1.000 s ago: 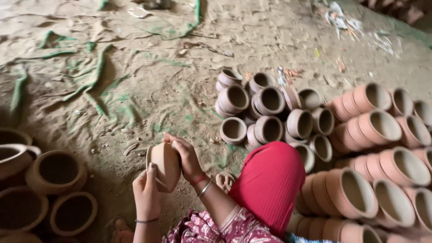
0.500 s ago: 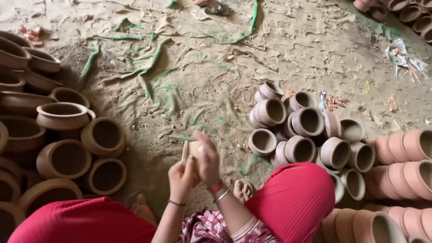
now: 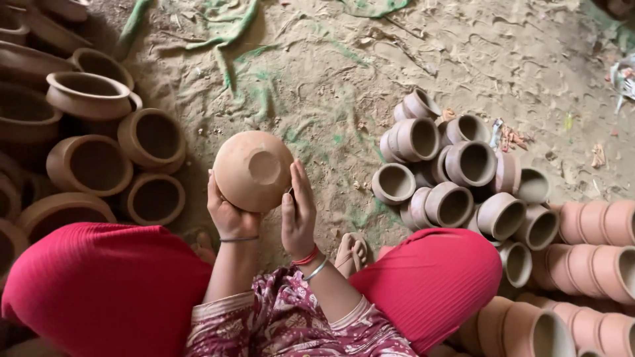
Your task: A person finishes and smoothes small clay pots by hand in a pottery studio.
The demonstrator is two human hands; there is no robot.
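Red ribbed trousers, maroon floral sleeves, thin wrist bangles.

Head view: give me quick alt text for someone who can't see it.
Both hands hold a round clay pot bottom-up, the left hand under it and the right hand flat against its side. The person sits on sandy ground in red trousers, with big pots left and small pots right.
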